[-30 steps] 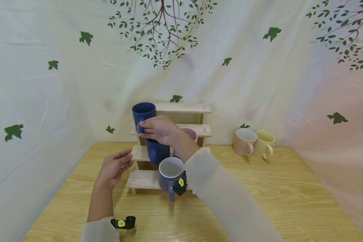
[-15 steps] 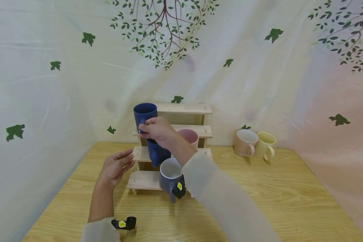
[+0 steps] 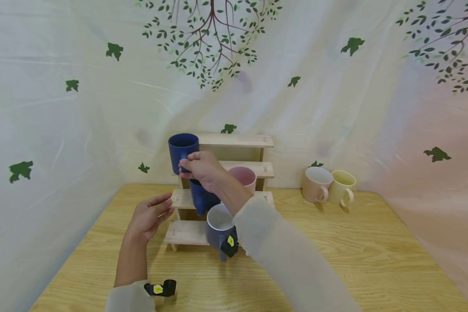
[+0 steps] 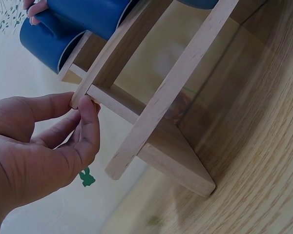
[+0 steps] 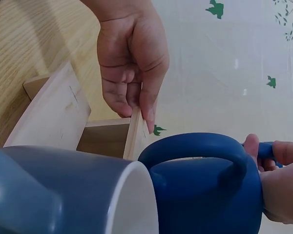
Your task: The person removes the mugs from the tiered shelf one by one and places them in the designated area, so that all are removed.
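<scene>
My right hand [image 3: 206, 169] pinches the handle of a dark blue mug [image 3: 178, 151], which stands upright at the left end of the third step of a wooden tiered shelf [image 3: 185, 232]. Whether the mug's base bears on the board is hidden. With thumb and fingers, my left hand [image 4: 53, 141] pinches the left end of the second step. On that step sits another dark blue mug [image 5: 205, 190], below the right hand. A grey-blue mug [image 3: 215, 229] stands on the lowest step. Partly behind the right forearm is a pink mug [image 3: 246, 175].
A pale pink mug [image 3: 312, 186] and a yellow mug [image 3: 337, 190] stand on the wooden table [image 3: 355, 251] to the right, by the back curtain [image 3: 277, 108]. The curtain, printed with leaves, hangs close behind the shelf. The right sleeve crosses before the shelf's right side.
The upper dark blue mug has shifted slightly left in the right hand during the last half second. The left hand keeps its hold on the shelf board.
</scene>
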`<state>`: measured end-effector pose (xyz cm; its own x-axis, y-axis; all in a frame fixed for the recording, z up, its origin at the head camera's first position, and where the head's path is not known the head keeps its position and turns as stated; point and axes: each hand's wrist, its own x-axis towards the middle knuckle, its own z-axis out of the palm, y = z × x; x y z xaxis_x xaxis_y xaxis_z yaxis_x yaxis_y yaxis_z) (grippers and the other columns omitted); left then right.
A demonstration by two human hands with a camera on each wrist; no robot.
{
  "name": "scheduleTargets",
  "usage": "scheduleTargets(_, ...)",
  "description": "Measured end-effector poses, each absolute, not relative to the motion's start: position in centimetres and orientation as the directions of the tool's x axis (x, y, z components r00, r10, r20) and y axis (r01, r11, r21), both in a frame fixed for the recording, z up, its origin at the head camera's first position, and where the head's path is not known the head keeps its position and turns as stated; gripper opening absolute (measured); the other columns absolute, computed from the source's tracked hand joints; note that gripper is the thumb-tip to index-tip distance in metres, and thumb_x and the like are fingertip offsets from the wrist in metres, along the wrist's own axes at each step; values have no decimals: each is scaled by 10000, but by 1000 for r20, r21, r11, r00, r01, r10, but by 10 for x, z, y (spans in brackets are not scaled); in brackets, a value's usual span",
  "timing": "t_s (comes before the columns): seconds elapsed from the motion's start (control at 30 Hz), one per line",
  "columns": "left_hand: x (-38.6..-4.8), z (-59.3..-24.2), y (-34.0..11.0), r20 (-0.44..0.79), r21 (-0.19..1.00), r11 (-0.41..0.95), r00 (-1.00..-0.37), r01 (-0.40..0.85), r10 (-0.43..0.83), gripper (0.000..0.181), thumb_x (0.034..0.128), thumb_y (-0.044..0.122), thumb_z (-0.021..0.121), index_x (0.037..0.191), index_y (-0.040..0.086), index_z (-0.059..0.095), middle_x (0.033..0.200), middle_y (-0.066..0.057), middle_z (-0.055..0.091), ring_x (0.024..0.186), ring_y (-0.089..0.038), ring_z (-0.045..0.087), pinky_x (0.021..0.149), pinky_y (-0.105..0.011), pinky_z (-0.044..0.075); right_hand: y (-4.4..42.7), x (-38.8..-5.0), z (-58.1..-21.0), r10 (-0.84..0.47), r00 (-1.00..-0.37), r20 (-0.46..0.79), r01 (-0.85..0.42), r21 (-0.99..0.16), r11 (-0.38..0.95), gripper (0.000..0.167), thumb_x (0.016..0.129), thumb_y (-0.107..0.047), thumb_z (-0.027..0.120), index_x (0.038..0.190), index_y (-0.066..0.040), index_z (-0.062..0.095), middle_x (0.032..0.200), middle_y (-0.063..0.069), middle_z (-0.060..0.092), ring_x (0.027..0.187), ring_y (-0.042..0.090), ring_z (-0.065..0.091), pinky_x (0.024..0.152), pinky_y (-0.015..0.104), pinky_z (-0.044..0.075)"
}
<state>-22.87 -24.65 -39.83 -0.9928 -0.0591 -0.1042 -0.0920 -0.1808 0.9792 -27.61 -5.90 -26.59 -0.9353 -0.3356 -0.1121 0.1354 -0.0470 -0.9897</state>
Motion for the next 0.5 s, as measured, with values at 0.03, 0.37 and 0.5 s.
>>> scheduleTargets(0.03, -229, -399, -247, -105, 979, -179, -993, -93, -58, 491, 1043, 74, 592, 1488, -75, 449, 1210, -49, 566, 962, -100, 629, 913, -231, 568, -59, -276, -266, -337, -935, -110, 133, -990, -44, 141, 1016, -59, 619, 1109, 36, 670, 1036, 172, 686, 953, 296, 710, 881, 311, 604)
scheduleTargets(0.37, -230, -400, -248, -105, 978, -189, -993, -93, -55, 489, 1043, 59, 586, 1491, -77, 443, 1212, -53, 554, 952, -97, 629, 918, -232, 567, -57, -273, -266, -379, -923, -65, 77, -997, -18, 180, 1032, -67, 606, 1114, 71, 686, 971, 129, 671, 877, 238, 690, 878, 301, 604)
scheduleTargets(0.5, -229, -400, -249, -102, 978, -190, -993, -90, -53, 492, 1043, 62, 588, 1490, -79, 442, 1227, -55, 543, 955, -95, 627, 920, -231, 565, -56, -272, -268, -387, -922, -22, 35, -999, -26, 198, 1040, -75, 597, 1126, 81, 682, 966, 122, 666, 903, 246, 685, 887, 308, 602)
